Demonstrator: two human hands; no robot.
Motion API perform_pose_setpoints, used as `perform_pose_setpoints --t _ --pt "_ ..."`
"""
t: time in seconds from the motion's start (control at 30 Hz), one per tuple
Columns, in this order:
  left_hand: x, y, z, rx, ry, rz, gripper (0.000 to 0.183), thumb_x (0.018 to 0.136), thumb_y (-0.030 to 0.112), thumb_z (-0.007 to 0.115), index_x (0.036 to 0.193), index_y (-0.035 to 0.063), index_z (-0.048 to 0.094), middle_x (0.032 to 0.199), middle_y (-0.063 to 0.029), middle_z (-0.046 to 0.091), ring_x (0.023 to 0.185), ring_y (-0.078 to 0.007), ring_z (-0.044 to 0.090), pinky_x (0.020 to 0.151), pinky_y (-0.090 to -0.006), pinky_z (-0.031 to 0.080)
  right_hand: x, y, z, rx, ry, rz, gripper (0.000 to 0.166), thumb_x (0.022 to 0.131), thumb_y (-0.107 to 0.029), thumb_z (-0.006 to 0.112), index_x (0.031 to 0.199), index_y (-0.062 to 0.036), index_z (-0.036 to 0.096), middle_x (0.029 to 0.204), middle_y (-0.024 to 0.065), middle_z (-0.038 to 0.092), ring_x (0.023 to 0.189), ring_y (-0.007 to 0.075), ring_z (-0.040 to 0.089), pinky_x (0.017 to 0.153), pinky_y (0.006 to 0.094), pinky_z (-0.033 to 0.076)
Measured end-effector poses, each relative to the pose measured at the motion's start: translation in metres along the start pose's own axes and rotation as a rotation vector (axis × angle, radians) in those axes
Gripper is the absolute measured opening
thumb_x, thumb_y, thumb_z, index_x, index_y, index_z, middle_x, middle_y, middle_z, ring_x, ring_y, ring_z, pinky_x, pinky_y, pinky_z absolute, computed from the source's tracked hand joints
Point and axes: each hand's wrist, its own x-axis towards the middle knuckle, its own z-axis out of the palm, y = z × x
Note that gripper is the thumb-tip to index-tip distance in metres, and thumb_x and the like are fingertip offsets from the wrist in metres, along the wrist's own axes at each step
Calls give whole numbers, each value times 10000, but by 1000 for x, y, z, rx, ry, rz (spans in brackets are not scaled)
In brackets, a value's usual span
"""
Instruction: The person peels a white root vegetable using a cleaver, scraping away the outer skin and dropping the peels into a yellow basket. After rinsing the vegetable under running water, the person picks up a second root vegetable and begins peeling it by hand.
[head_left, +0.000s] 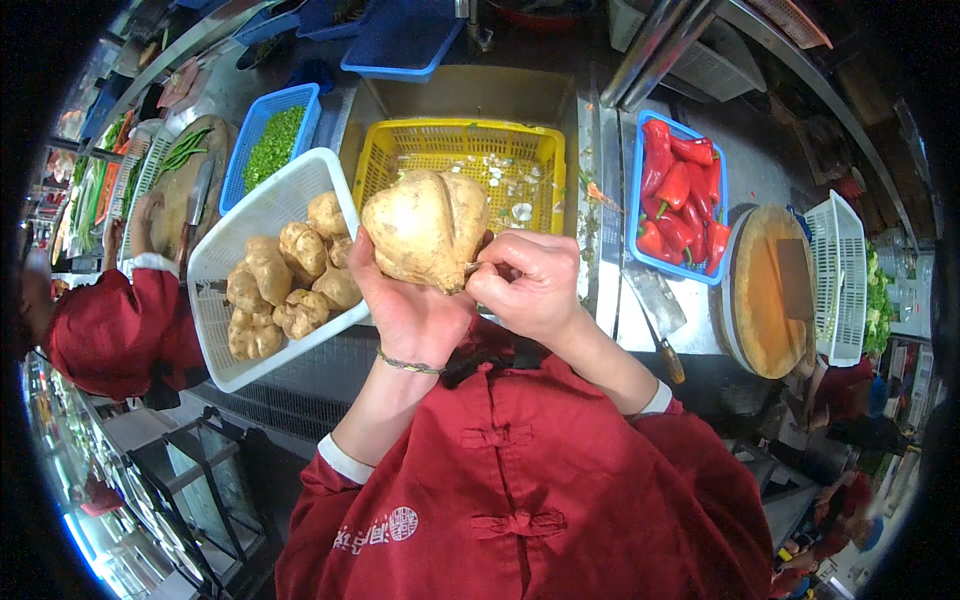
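Observation:
A large tan jicama (427, 225), cleft down one side, rests on the palm of my left hand (416, 315). Its tapered end points toward me. My right hand (529, 281) has its thumb and fingers pinched against the jicama beside that end; what lies between the fingertips is mostly hidden. Below the jicama, a yellow plastic basket (461, 127) sits in a metal sink (465, 90), with pale scraps scattered over its bottom. To my left, a white plastic basket (217, 330), tilted in view, contains several more jicamas (302, 251).
Red peppers (688, 199) fill a blue basket (639, 225) on the right counter. A cleaver (656, 304) lies beside it, before a round chopping board (757, 292) bearing another blade (795, 279). Chopped greens (274, 142) are in a blue basket at left; a co-worker's red sleeve (127, 330) is nearby.

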Motion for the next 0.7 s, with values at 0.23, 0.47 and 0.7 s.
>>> perform_pose_setpoints --t 0.23,0.47,0.7 --pt "1 3 3 175 141 77 623 942 590 378 1323 119 522 1280 -84 600 1169 -288 572 996 -475 462 1 -10 -7 35 -278 119 132 773 -79 706 852 5 641 610 118 604 517 185 623 489 289 474" --pt "12 12 -18 -7 -3 -42 642 949 598 342 1320 104 517 1239 -135 613 1057 -341 616 926 -489 497 9 -12 -6 6 -509 259 128 874 -108 645 874 20 644 662 146 636 563 239 657 521 331 487" --pt "7 14 -23 -27 -62 -95 654 946 605 341 1342 110 503 1278 -131 598 1115 -340 601 963 -492 481 7 -2 -1 130 -527 253 161 910 -84 611 792 19 648 638 68 638 511 145 596 475 277 458"
